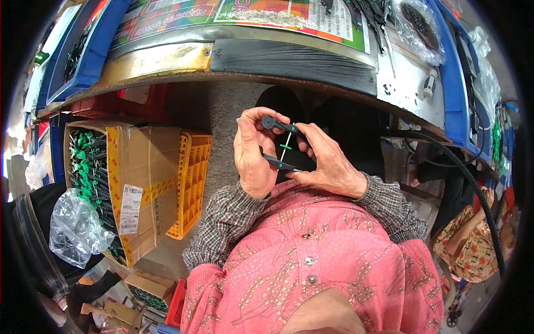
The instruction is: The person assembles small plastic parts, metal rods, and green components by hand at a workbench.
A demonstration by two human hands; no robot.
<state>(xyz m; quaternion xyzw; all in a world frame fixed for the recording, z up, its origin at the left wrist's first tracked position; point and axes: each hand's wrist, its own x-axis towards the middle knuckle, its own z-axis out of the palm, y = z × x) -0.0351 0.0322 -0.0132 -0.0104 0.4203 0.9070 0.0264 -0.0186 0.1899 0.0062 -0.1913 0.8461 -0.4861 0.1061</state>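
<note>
In front of my chest I hold a black tool with two curved arms [278, 163], joined by a thin metal rod that carries a small green piece [285, 147]. Its exact kind I cannot make out. My left hand [253, 156] is closed round the left ends, the thumb raised and the fingers behind the upper arm. On the other side my right hand [331, 161] grips the right ends between thumb and fingers. Parts of both arms are hidden by my fingers.
An open cardboard box [146, 183] full of black and green pieces stands at left, a plastic bag [78, 228] on it. Beside it is a yellow crate [192, 183]. The bench edge [295, 62] runs ahead, with blue bins [92, 55] and a small white bottle [430, 83]. Another person [470, 245] sits at right.
</note>
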